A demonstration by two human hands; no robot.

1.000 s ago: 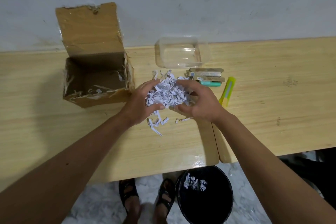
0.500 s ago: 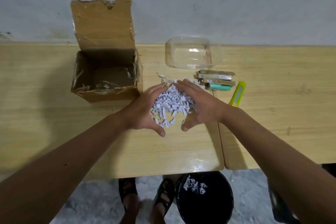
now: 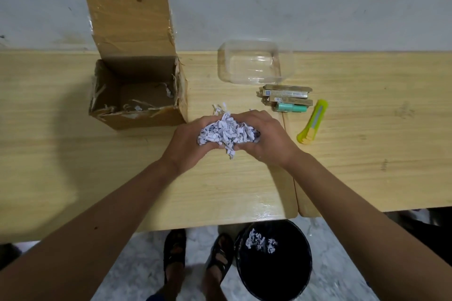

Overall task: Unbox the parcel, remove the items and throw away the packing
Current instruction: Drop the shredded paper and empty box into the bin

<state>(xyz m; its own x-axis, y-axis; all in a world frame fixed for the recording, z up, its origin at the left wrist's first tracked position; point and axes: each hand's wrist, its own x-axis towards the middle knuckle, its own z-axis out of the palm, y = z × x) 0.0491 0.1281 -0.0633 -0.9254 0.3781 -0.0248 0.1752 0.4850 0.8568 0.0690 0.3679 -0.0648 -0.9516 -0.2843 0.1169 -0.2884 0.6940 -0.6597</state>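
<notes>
A bundle of white shredded paper [image 3: 226, 132] is cupped between my left hand [image 3: 189, 142] and my right hand [image 3: 267, 138], just above the wooden table [image 3: 73, 166]. A few loose shreds [image 3: 219, 109] lie on the table behind my hands. The open cardboard box [image 3: 137, 95] stands at the left with its flap up and some shreds inside. A clear plastic container [image 3: 252, 62], small gold boxes [image 3: 286, 94] and a teal tube [image 3: 292, 107] lie at the right.
A yellow-green utility knife [image 3: 314, 122] lies right of the items. A black bin [image 3: 274, 261] holding some shreds stands on the floor below the table's front edge, beside my sandalled feet [image 3: 195, 254]. A wall rises behind the table.
My hands have closed together around the shredded paper, gathered it off the table into a tight bundle and lifted it slightly. The camera view has shifted a little.
</notes>
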